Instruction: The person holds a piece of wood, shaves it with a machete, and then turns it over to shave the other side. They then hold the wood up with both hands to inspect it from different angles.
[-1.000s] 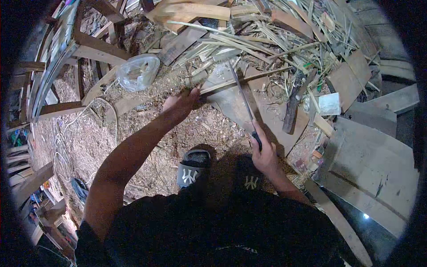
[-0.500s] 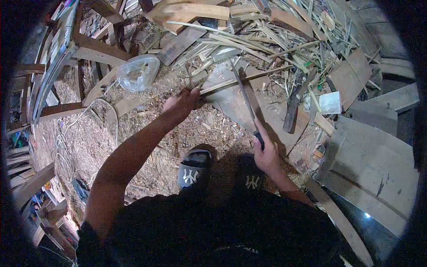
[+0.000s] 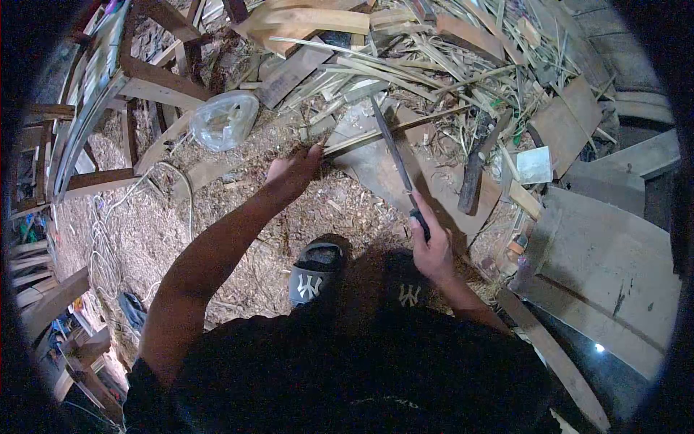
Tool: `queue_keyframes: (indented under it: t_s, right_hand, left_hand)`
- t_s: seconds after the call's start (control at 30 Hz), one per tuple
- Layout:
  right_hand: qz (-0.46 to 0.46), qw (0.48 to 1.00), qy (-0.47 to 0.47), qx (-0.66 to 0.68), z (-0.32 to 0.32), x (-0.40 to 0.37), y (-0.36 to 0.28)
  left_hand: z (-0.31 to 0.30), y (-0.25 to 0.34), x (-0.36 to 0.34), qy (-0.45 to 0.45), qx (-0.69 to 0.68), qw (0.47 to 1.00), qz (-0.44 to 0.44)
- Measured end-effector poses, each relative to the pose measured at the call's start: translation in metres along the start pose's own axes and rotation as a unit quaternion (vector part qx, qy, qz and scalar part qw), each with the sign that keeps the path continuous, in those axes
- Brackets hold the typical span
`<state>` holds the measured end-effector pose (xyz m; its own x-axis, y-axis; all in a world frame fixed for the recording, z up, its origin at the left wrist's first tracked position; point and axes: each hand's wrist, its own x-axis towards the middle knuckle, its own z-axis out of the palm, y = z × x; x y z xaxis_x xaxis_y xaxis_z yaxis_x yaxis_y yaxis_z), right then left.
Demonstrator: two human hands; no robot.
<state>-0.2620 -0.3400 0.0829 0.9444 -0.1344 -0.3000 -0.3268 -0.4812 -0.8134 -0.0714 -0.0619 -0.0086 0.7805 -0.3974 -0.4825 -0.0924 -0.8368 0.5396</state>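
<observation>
My right hand [image 3: 431, 249] is wrapped round the dark handle of a long knife [image 3: 394, 148], its narrow blade pointing up and away from me. Farther left, the fingers of my left hand [image 3: 296, 172] are closed on the near end of a thin wooden strip [image 3: 354, 143]. The strip slants up to the right, and the blade crosses it in this view. Beneath both lies a flat wooden board [image 3: 372, 173] on the shavings. My left palm and most of those fingertips are hidden.
Cut strips [image 3: 434, 61] and offcuts are heaped at the back. A dark billet [image 3: 477, 170] lies right of the board, near a pale square block [image 3: 533, 166]. At left are a clear plastic bag [image 3: 225, 119], a coiled cord [image 3: 105, 253] and wooden frames [image 3: 155, 83]. My sandals [image 3: 311, 278] rest on sawdust.
The knife blade has turned slightly, showing a broader dark side, and its tip sits a little farther left. Both hands keep their grip in nearly the same places.
</observation>
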Motion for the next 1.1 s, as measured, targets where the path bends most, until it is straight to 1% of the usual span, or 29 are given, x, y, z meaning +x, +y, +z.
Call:
queue_keyframes:
  t_s: [0.03, 0.07, 0.13, 0.17, 0.23, 0.27, 0.33, 0.37, 0.43, 0.47, 0.53, 0.57, 0.63, 0.67, 0.73, 0.77, 0.8, 0.83, 0.87, 0.93, 0.97, 1.03, 1.07, 1.1]
  right_hand:
    - [-0.036, 0.999, 0.008, -0.011, 0.004, 0.000, 0.006]
    - [-0.035, 0.999, 0.013, -0.007, 0.007, -0.001, 0.010]
    - [-0.039, 0.999, 0.015, -0.008, 0.007, -0.001, 0.010]
    - [-0.044, 0.999, 0.017, -0.011, 0.007, 0.000, 0.009]
    - [-0.047, 0.999, 0.016, -0.017, 0.007, 0.000, 0.010]
    - [-0.049, 0.998, 0.016, -0.023, 0.007, -0.001, 0.011]
    - [-0.049, 0.999, 0.013, -0.021, 0.008, -0.002, 0.015]
    - [-0.048, 0.999, 0.010, -0.020, 0.009, -0.003, 0.016]
    - [-0.046, 0.999, 0.013, -0.019, 0.007, -0.004, 0.007]
    - [-0.043, 0.999, 0.016, -0.018, 0.006, -0.004, 0.004]
    - [-0.043, 0.999, 0.016, -0.009, 0.008, -0.006, 0.009]
    - [-0.043, 0.999, 0.015, -0.001, 0.008, -0.006, 0.011]
    - [-0.025, 1.000, 0.005, 0.001, 0.007, -0.007, 0.010]
    - [-0.007, 1.000, -0.005, 0.002, 0.006, -0.008, 0.010]
    - [0.001, 1.000, -0.009, 0.006, 0.006, -0.009, 0.014]
    - [0.009, 1.000, -0.013, 0.011, 0.007, -0.010, 0.015]
    - [0.009, 1.000, -0.013, 0.011, 0.007, -0.010, 0.015]
    - [-0.017, 1.000, 0.002, 0.008, 0.009, -0.011, 0.015]
    - [-0.043, 0.999, 0.016, 0.006, 0.009, -0.011, 0.015]
    - [-0.028, 0.999, 0.001, 0.016, 0.003, -0.010, 0.003]
    - [-0.011, 1.000, -0.014, 0.025, 0.001, -0.010, -0.001]
    - [-0.021, 0.999, -0.012, 0.026, 0.004, -0.010, 0.007]
    - [-0.031, 0.999, -0.008, 0.026, 0.005, -0.010, 0.010]
    - [-0.031, 0.999, -0.009, 0.026, 0.004, -0.011, 0.008]
  left_hand:
    - [0.001, -0.002, 0.000, 0.048, 0.053, 0.995, 0.063]
    - [0.002, -0.004, 0.000, 0.047, 0.053, 0.995, 0.063]
    - [-0.001, -0.001, -0.003, 0.024, 0.000, 0.998, 0.064]
    - [-0.001, 0.000, -0.003, 0.024, -0.001, 0.998, 0.063]
    - [-0.001, -0.002, 0.002, -0.030, 0.079, 0.995, 0.062]
    - [0.000, -0.003, 0.003, -0.031, 0.078, 0.995, 0.061]
    - [0.002, -0.005, 0.006, -0.018, 0.147, 0.986, 0.070]
    - [0.004, -0.006, 0.006, -0.019, 0.147, 0.987, 0.070]
    - [0.007, -0.010, 0.005, -0.007, 0.213, 0.974, 0.082]
    - [0.008, -0.012, 0.005, -0.008, 0.213, 0.974, 0.082]
    - [0.008, -0.013, 0.005, -0.039, 0.073, 0.995, 0.056]
    - [0.009, -0.014, 0.004, -0.040, 0.073, 0.995, 0.056]
    - [0.000, -0.001, -0.004, -0.018, 0.119, 0.982, 0.142]
    - [-0.006, 0.008, -0.007, -0.018, 0.119, 0.982, 0.143]
    - [-0.022, 0.032, -0.014, -0.093, 0.096, 0.989, 0.070]
    - [-0.020, 0.028, -0.012, -0.093, 0.096, 0.989, 0.070]
    - [-0.017, 0.021, -0.010, -0.076, 0.078, 0.988, 0.107]
    - [-0.013, 0.016, -0.008, -0.060, 0.059, 0.986, 0.144]
    - [-0.009, 0.011, -0.006, -0.059, 0.059, 0.986, 0.144]
    - [-0.008, 0.010, -0.007, 0.001, 0.117, 0.977, 0.176]
    - [-0.008, 0.010, -0.006, 0.001, 0.117, 0.978, 0.175]
    - [-0.011, 0.012, -0.005, -0.055, 0.166, 0.979, 0.107]
    - [-0.010, 0.009, -0.001, -0.055, 0.166, 0.979, 0.107]
    - [-0.008, 0.006, 0.004, -0.075, 0.116, 0.984, 0.116]
